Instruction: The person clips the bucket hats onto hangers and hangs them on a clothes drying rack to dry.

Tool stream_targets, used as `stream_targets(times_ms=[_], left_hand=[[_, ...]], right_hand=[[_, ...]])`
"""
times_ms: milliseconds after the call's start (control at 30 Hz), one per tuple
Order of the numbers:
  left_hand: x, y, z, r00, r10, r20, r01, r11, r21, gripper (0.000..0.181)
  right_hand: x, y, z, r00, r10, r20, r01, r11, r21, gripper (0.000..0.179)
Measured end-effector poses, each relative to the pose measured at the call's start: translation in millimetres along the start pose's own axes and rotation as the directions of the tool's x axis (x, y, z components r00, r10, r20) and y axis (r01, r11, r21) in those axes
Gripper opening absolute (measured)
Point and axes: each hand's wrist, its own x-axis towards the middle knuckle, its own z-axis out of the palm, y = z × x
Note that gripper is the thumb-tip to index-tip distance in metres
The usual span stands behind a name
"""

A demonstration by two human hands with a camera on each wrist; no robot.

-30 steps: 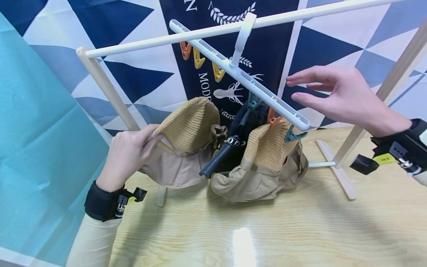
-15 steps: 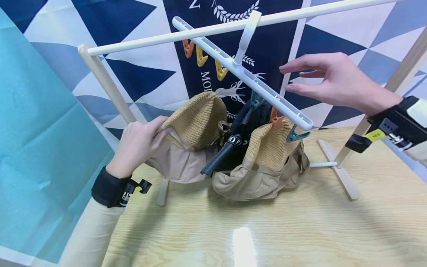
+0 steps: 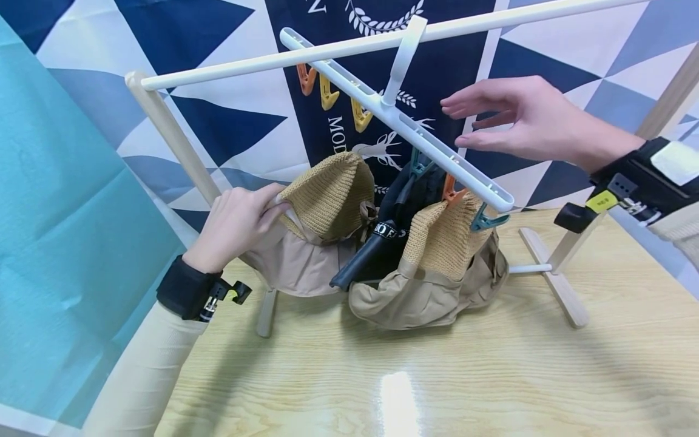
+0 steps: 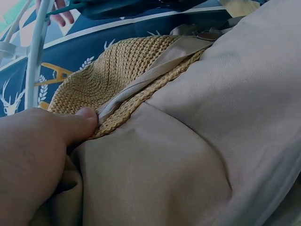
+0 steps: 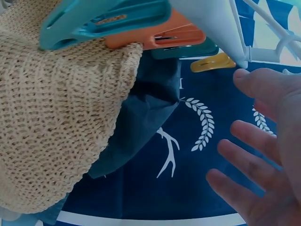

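Note:
My left hand (image 3: 232, 224) pinches the rim of a sun hat (image 3: 322, 203) with a tan knitted crown and a beige cloth brim. In the left wrist view the thumb presses on the braided edge (image 4: 141, 101) where knit meets cloth. My right hand (image 3: 513, 124) is raised beside the white clip hanger (image 3: 420, 139), fingers apart and holding nothing. From the hanger's near end hangs a second knit-and-cloth sun hat (image 3: 431, 291), under an orange clip (image 3: 452, 193) and a teal clip (image 3: 488, 221). A dark cloth item with a lettered band (image 3: 384, 230) hangs between the hats.
The hanger hooks over a white rail (image 3: 246, 68) on a wooden-legged rack (image 3: 175, 139). Toward its far end are yellow clips (image 3: 360, 115) and an orange clip (image 3: 306, 79). Below is a wood-grain table (image 3: 306, 376); patterned cloth (image 3: 235, 127) hangs behind.
My left hand has moved the hat slightly up and right, toward the hanger. My right hand has come left, closer to the hanger, with its fingers still apart.

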Motion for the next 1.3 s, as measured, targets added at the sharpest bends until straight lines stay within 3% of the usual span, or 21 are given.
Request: stream_targets(times_ms=[233,533,700,1067,1300], left_hand=[[1.1,-2.3,-0.6,1.000,-0.007,0.022,0.006,1.000,0.011,0.018],[10.1,-0.6,2.0,0.999,0.035,0.033,-0.035,0.999,0.012,0.013],[9.5,-2.4,3.7,0.999,0.025,0.041,-0.025,1.000,-0.007,0.014],[13.6,-0.2,3.8,0.998,0.033,0.052,-0.033,0.999,0.006,0.008],[11.3,0.8,4.2,0.998,0.025,0.052,-0.026,0.999,0.019,0.014]], right_hand=[[11.0,-0.6,1.2,0.996,0.056,0.072,-0.050,0.996,-0.076,0.060],[18.9,3.1,-8.7,0.984,0.155,0.092,-0.142,0.981,-0.131,0.066],[23.1,3.7,-11.0,0.985,0.138,0.107,-0.125,0.985,-0.122,0.067],[46.5,-2.3,2.8,0.978,0.077,0.195,-0.096,0.991,0.090,0.065],[60.0,-1.5,3.9,0.959,0.002,0.284,-0.025,0.997,0.076,0.065]])
